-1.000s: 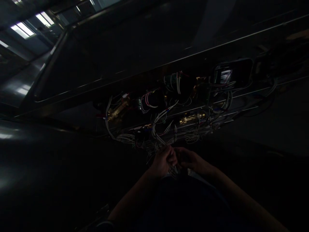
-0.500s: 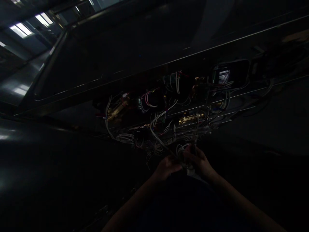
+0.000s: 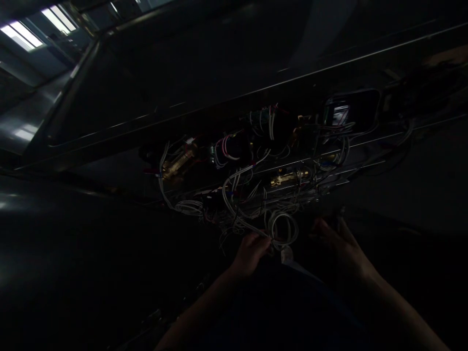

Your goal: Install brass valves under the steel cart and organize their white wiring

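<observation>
In a dark scene, a coiled white wire loop (image 3: 281, 228) is gripped at its base by the clenched left hand (image 3: 250, 253), below tangled wiring (image 3: 237, 190). The right hand (image 3: 338, 241) is held apart, fingers loosely extended.

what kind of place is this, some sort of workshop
Probably a dim workshop or factory floor where equipment gets wired. A dark machine panel carries a tangle of white wires and brass fittings, long ceiling lights glow overhead, and the left hand grips a coiled wire bundle.
</observation>
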